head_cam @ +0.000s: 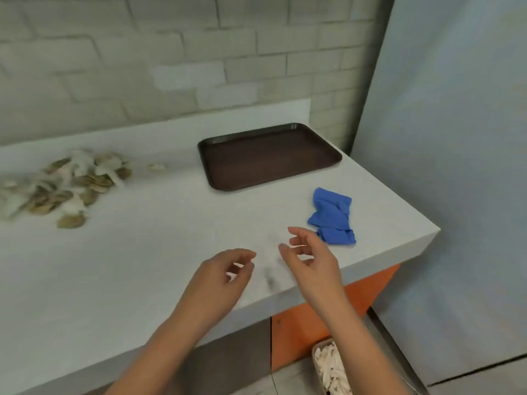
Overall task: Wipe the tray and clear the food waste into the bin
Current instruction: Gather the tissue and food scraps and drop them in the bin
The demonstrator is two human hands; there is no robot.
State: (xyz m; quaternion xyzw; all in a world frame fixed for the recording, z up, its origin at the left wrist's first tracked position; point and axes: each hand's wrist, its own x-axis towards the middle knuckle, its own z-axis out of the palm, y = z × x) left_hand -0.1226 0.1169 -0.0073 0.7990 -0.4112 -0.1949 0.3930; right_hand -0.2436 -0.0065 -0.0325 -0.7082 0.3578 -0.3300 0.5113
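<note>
Brown plastic, the tray (pixel 271 155) lay bare at the far right corner of the worktop (pixel 171 238), which we took as set aside for wiping. The blue cloth (pixel 332 216) sat crumpled near the right edge, between the tray and the right hand (pixel 310 258), handy for that job, we supposed. The food waste (pixel 62 186), pale and tan peelings, was heaped toward the left edge, well apart from the tray. Both hands hovered over the near edge, the left hand (pixel 219 277) beside the right. Each grip was slack, fingers loosely curled, holding nothing. The bin (pixel 315 349) stood on the floor below the near right corner with pale scraps inside, placed, we judged, to catch sweepings. We could read no brand, label or writing anywhere.
</note>
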